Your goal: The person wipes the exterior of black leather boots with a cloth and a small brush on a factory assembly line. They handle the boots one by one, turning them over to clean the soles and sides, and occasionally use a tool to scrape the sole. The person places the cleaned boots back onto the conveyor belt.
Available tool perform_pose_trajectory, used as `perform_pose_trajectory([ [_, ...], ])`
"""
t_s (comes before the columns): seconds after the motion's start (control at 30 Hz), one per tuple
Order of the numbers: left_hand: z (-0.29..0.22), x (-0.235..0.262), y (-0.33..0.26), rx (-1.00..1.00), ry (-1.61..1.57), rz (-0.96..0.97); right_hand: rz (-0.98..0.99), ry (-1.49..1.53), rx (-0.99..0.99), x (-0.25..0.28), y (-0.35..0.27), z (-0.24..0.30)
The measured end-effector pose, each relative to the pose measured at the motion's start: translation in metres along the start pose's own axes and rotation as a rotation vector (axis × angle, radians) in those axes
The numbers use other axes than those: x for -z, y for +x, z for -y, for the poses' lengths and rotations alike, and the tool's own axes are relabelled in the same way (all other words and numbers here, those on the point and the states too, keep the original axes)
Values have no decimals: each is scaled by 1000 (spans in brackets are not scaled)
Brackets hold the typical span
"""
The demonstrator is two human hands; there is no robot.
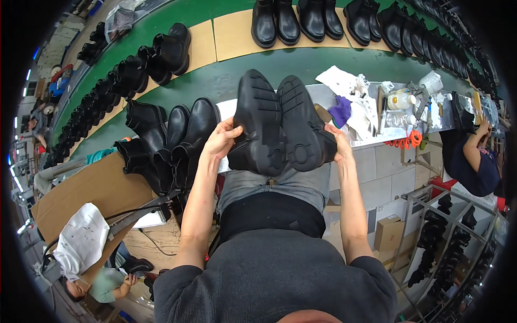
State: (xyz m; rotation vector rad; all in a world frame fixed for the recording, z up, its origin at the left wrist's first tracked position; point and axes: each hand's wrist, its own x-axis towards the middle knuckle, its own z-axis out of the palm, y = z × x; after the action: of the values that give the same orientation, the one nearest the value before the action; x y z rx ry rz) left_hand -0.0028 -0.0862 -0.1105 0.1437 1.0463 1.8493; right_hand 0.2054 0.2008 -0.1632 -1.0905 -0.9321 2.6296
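Two black boots are held up side by side in front of me, their ridged soles facing me. My left hand [221,139] is closed around the left boot [259,116], thumb on its side near the heel. Gripping the right boot [299,121] at its outer side is my right hand [340,142]. The two soles lean against or very near each other. Left of my left hand, several black boots [196,129] stand close together at the bench edge. A purple cloth [340,111] lies just beyond my right hand.
Rows of black boots [312,19] line the green bench [231,75] on cardboard. White cloths [350,86], bottles [401,100] and an orange coiled hose [406,141] are at the right. A metal rack [431,215] holds more boots. Co-workers [474,156] sit right and lower left.
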Motion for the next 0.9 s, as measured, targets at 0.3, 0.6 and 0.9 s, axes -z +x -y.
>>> perform_pose_trajectory([
  [0.3,34,12,-6,-81,-409,168,239,241,26,-26,-25,-34],
  [0.6,19,15,-3,-130,-301,100,360,263,29,-31,-16,-17],
  [0.9,-93,-50,-54,-72,745,-345,-31,-304,299,-47,-36,43],
])
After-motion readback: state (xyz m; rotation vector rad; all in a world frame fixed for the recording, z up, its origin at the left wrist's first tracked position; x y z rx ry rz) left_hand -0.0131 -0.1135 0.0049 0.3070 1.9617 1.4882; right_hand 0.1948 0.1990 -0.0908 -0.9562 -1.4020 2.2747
